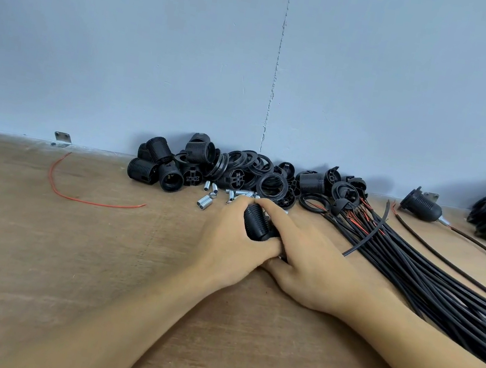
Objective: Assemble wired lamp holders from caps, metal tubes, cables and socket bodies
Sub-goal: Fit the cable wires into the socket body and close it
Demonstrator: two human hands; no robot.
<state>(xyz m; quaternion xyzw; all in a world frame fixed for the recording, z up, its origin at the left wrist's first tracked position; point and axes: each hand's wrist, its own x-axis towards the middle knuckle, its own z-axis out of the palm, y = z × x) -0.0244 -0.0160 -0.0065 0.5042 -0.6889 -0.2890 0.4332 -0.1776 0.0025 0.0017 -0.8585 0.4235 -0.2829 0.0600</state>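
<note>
Now we hold 1 ribbed socket (258,222) low over the table (67,252), both hands curled round it. Our left hand (228,241) grips its near end and our right hand (311,269) arches over the top, probably to twist parts together. Tubes (205,201) lie just past our fingertips, the parts pile (206,165) sits against the wall, and cables (411,272) fan out on the right, likely all kept within reach.
</note>
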